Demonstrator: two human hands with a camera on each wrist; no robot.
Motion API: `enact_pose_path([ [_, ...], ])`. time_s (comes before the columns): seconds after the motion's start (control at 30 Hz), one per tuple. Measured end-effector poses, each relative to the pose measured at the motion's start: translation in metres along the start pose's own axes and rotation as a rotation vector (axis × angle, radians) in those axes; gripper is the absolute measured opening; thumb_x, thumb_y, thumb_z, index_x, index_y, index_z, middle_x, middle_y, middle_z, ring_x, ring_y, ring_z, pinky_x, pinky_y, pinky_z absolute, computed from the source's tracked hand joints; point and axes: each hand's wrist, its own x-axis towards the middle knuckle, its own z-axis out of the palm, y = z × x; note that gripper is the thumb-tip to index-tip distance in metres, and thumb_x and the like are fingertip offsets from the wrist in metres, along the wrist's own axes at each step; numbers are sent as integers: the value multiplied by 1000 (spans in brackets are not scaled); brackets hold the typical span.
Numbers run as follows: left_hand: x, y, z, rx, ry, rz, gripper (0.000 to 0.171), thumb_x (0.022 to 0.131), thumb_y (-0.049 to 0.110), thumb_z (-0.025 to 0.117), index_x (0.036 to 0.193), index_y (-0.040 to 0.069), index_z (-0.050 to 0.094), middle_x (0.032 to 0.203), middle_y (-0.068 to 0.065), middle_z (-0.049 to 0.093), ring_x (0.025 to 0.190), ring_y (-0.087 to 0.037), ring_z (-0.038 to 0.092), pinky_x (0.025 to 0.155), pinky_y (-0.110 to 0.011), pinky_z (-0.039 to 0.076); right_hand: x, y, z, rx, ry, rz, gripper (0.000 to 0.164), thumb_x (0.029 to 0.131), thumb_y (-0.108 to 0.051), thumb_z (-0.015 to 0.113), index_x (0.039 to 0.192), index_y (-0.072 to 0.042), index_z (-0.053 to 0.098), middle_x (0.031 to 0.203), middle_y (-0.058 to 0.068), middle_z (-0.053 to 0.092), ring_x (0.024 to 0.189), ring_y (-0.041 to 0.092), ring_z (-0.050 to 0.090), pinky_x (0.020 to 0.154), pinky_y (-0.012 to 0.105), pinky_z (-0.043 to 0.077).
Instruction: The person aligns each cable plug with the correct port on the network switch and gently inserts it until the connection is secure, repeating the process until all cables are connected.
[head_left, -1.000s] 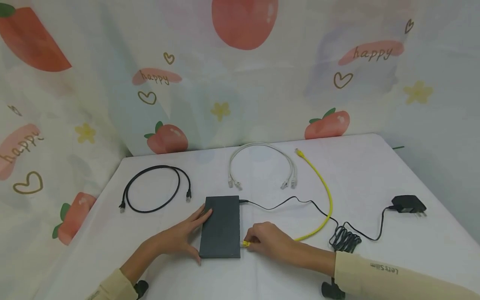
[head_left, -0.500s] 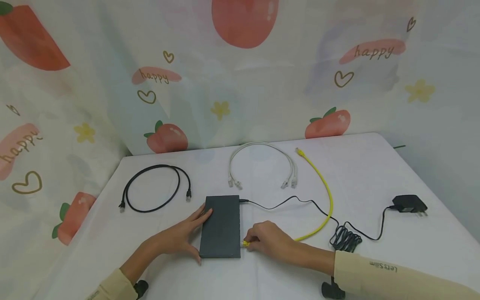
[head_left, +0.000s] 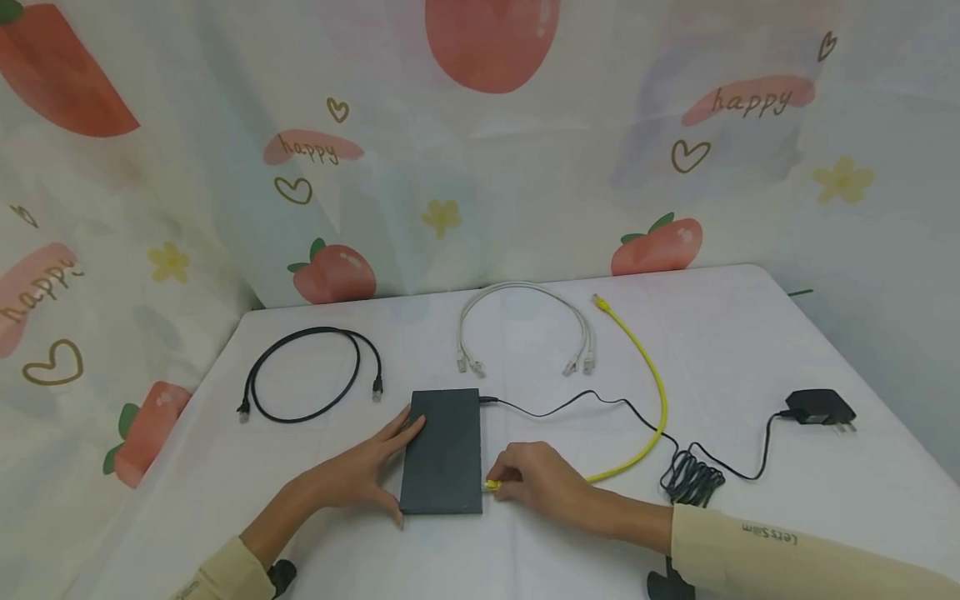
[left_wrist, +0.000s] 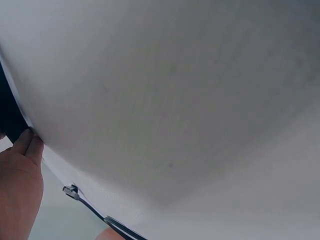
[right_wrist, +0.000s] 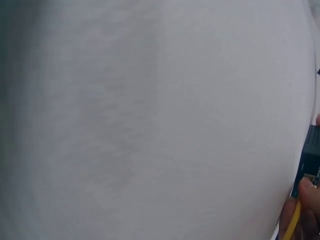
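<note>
Pointing lengthwise leftward, yellow plug [head_left: 492,485]

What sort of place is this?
Probably a makeshift indoor workspace, perhaps for a demonstration: a printed backdrop rises behind a white-covered table, where cables, including a yellow cable, lie spread around a dark box.

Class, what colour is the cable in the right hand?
The cable is yellow, best seen in the head view.
</note>
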Motion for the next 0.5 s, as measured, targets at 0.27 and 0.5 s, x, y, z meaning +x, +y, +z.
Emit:
enact_pose_path([
  [0.27, 0, 0, 0, 3, -3, -5, 125, 57, 46, 85, 153, 21, 9, 156, -10, -8, 140, -32, 4, 107, -48, 24, 0, 1, -1, 17, -22, 11, 14, 73, -4, 78, 85, -9, 73, 80, -9, 67, 73, -1, 58, 66, 20, 49],
  [0.5, 1, 0, 0, -6, -7, -6, 125, 57, 45, 85, 153, 22, 8, 156, -9, -9, 140, -29, 3, 107, -46, 24, 1, 1, -1, 22, -28, -4, 15, 73, -3, 78, 86, -9, 74, 80, -9, 67, 73, 0, 59, 66, 20, 49],
])
